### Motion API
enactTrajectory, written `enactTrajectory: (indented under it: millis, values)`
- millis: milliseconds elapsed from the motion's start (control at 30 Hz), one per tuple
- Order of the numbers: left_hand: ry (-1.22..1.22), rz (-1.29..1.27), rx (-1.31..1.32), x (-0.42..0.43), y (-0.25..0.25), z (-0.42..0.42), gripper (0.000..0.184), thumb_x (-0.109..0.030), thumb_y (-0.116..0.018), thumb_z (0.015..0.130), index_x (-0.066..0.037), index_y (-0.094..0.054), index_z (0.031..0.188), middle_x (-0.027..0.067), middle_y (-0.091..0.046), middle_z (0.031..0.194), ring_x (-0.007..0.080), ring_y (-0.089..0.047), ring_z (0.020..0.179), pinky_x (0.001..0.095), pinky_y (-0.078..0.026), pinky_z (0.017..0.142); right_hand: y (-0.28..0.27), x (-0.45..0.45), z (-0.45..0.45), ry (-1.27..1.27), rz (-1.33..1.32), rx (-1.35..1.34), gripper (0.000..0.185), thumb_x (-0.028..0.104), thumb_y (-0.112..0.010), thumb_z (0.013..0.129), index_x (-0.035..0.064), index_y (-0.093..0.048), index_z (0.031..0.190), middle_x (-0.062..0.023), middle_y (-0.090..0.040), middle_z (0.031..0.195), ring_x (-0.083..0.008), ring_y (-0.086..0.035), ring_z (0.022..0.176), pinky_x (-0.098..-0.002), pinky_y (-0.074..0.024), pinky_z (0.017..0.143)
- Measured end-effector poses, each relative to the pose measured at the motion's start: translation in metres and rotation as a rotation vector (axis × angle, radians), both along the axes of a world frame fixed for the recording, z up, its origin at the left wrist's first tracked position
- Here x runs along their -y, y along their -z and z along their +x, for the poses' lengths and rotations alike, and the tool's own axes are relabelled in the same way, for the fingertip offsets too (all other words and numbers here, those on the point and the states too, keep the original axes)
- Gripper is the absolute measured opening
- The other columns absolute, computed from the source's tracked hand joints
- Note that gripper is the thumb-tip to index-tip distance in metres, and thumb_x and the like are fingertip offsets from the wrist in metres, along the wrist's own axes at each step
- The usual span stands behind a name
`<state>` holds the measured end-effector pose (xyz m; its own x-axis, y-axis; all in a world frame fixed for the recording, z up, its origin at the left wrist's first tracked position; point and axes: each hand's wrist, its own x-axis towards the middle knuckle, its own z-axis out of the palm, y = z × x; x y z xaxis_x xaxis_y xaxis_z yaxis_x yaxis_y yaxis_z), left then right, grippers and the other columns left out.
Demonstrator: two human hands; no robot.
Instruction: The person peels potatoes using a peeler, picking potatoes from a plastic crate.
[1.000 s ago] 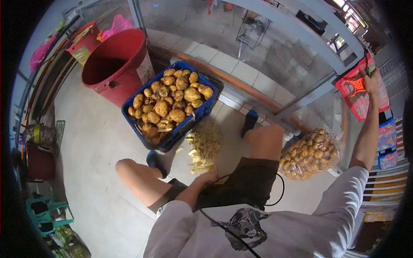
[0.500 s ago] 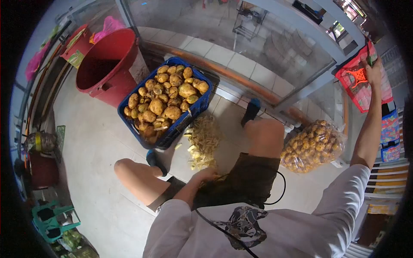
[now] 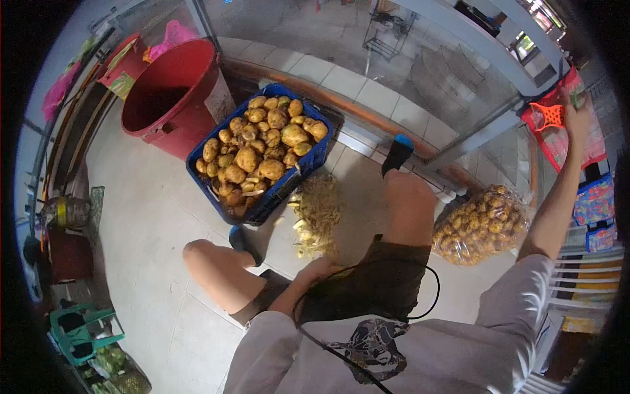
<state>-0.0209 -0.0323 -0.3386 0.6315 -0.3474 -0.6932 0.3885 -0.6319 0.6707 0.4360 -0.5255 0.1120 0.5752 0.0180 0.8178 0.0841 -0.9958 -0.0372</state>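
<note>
My right hand (image 3: 577, 118) is raised at the far right, against a red hanging pocket organizer (image 3: 572, 144). Beside its fingers is an orange lattice-shaped plastic piece (image 3: 548, 117); whether I touch it is unclear. Blur hides how those fingers are set. Low over my lap, my left hand (image 3: 320, 268) is loosely closed near the dark shorts; anything in it is hidden. Just beyond it, a heap of pale peelings (image 3: 316, 217) lies on the floor between my feet. A blue crate (image 3: 289, 192) full of unpeeled potatoes (image 3: 247, 159) stands ahead of the heap.
A large red bin (image 3: 172, 98) stands left of the crate. By my right knee sits a clear plastic bag of potatoes (image 3: 482, 224). A glass partition (image 3: 315, 33) runs along the far side. A green plastic stool (image 3: 82, 331) is at lower left. A black cord crosses my lap.
The view has shifted slightly, so most things sit a little farther right. My right hand has stayed at the hanging organizer, its fingers now more blurred. My left hand remains by my lap.
</note>
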Motion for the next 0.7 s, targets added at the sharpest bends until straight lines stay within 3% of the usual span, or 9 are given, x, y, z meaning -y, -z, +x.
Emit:
enactTrajectory:
  millis: [33,100,233,300,333,367,400,500,700]
  values:
    - [0.042,0.032,-0.005,-0.001,0.000,0.001,0.047,-0.029,-0.065,0.080,-0.009,-0.061,0.123,0.0217,-0.062,0.118,0.0376,-0.060,0.107,0.0446,-0.048,0.091,0.001,-0.021,-0.012,0.079,0.003,0.128,0.078,0.050,-0.071,0.080,-0.0046,-0.049,0.132,-0.0196,-0.062,0.122,-0.0302,-0.059,0.112,-0.0378,-0.0414,0.100]
    - [0.053,0.079,-0.005,-0.012,-0.013,0.013,0.048,-0.033,-0.063,0.083,-0.009,-0.060,0.124,0.0221,-0.061,0.119,0.0382,-0.060,0.108,0.0453,-0.048,0.092,0.020,-0.091,-0.057,-0.302,0.369,0.001,0.059,0.044,-0.065,0.088,-0.0031,-0.059,0.123,-0.0157,-0.066,0.116,-0.0242,-0.061,0.109,-0.0362,-0.0430,0.096]
    - [-0.176,0.196,0.217,-0.056,-0.020,0.042,0.069,-0.042,-0.073,0.078,-0.010,-0.050,0.136,0.0220,-0.068,0.103,0.0333,-0.066,0.099,0.0399,-0.051,0.086,0.122,-0.225,-0.076,-0.787,0.538,-0.605,0.029,0.028,-0.058,0.093,0.0022,-0.069,0.099,-0.0095,-0.070,0.097,-0.0199,-0.064,0.095,-0.0338,-0.0473,0.087]
    - [-0.355,0.311,0.270,-0.093,-0.047,0.066,0.062,-0.037,-0.073,0.080,-0.006,-0.054,0.131,0.0174,-0.070,0.100,0.0301,-0.068,0.090,0.0384,-0.053,0.083,0.150,-0.326,-0.127,-0.506,0.308,-0.761,0.047,0.046,-0.068,0.083,-0.0008,-0.066,0.085,-0.0149,-0.065,0.076,-0.0219,-0.062,0.074,-0.0374,-0.0485,0.072]
    - [-0.532,0.307,0.407,-0.113,-0.041,0.072,0.054,-0.029,-0.076,0.078,-0.005,-0.059,0.123,0.0135,-0.070,0.095,0.0265,-0.069,0.084,0.0359,-0.054,0.078,0.156,-0.350,-0.121,-0.703,0.173,-1.083,0.059,0.057,-0.069,0.079,-0.0012,-0.065,0.076,-0.0150,-0.060,0.064,-0.0242,-0.059,0.062,-0.0406,-0.0471,0.063]
    - [-0.677,0.302,0.548,-0.133,-0.040,0.080,0.045,-0.022,-0.076,0.076,-0.003,-0.062,0.114,0.0132,-0.070,0.088,0.0230,-0.069,0.082,0.0328,-0.053,0.074,0.192,-0.369,-0.121,-0.686,0.329,-1.211,0.066,0.063,-0.069,0.076,-0.0021,-0.064,0.068,-0.0143,-0.055,0.056,-0.0260,-0.056,0.055,-0.0404,-0.0466,0.059]
    - [-0.844,0.313,0.569,-0.145,-0.067,0.091,0.036,-0.023,-0.070,0.075,-0.003,-0.065,0.105,0.0156,-0.070,0.082,0.0318,-0.069,0.079,0.0382,-0.053,0.070,0.217,-0.382,-0.118,-0.687,0.253,-1.275,0.066,0.063,-0.070,0.075,-0.0027,-0.064,0.070,-0.0153,-0.057,0.057,-0.0270,-0.058,0.057,-0.0404,-0.0470,0.060]
    - [-1.039,0.464,0.708,-0.202,-0.070,0.115,0.030,-0.019,-0.068,0.076,0.003,-0.067,0.097,0.0150,-0.069,0.078,0.0249,-0.069,0.074,0.0361,-0.053,0.068,0.263,-0.399,-0.111,-0.699,0.073,-1.471,0.068,0.064,-0.072,0.072,-0.0033,-0.066,0.074,-0.0196,-0.062,0.065,-0.0326,-0.065,0.067,-0.0414,-0.0493,0.067]
    - [-0.984,0.527,0.965,-0.237,-0.045,0.190,0.019,-0.013,-0.061,0.080,0.000,-0.067,0.093,0.0170,-0.066,0.074,0.0313,-0.067,0.069,0.0374,-0.052,0.065,0.275,-0.405,-0.112,-0.607,-0.246,-1.476,0.070,0.063,-0.078,0.064,-0.0037,-0.067,0.082,-0.0252,-0.066,0.085,-0.0384,-0.066,0.089,-0.0452,-0.0508,0.078]
